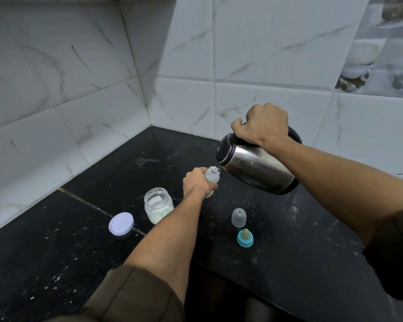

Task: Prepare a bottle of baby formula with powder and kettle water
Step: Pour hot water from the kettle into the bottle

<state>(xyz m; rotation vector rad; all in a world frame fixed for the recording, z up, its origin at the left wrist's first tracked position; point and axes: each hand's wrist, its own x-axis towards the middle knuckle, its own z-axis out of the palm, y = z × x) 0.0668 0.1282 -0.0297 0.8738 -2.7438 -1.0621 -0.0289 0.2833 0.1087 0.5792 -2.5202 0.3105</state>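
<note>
My left hand (197, 182) grips a small clear baby bottle (212, 176) with its open neck pointing up and to the right. My right hand (264, 124) holds the black handle of a steel kettle (256, 168), which is tilted left. The kettle's spout touches the bottle's mouth. An open clear jar (158, 205) with white powder at its bottom stands on the black counter (289, 252), left of my left forearm.
The jar's pale lilac lid (121, 223) lies flat left of the jar. A clear bottle cap (239, 217) and a teal ring with its teat (245, 238) stand to the right. White tiled walls meet in a corner behind.
</note>
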